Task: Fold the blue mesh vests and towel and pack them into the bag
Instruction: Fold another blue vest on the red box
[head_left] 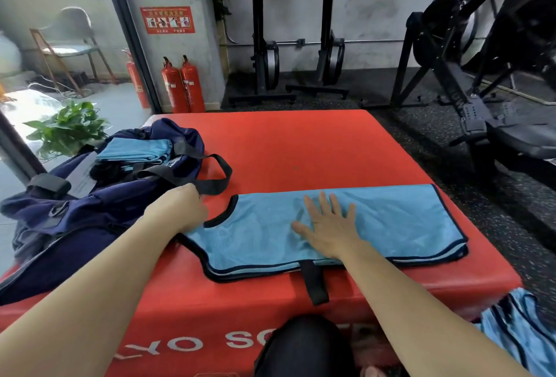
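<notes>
A gym is showing here. Two black rowing machines [264,45] are standing upright against a grey wall, a barbell [319,42] is running along the wall behind them, and a fan-wheel exercise machine [445,30] is sitting at right. Speckled black rubber flooring [421,123] is surrounding a red padded box [301,147].

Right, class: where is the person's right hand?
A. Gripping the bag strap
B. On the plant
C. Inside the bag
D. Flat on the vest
D: the right hand lies with fingers spread, palm down, on the folded vest on the mat.
</notes>
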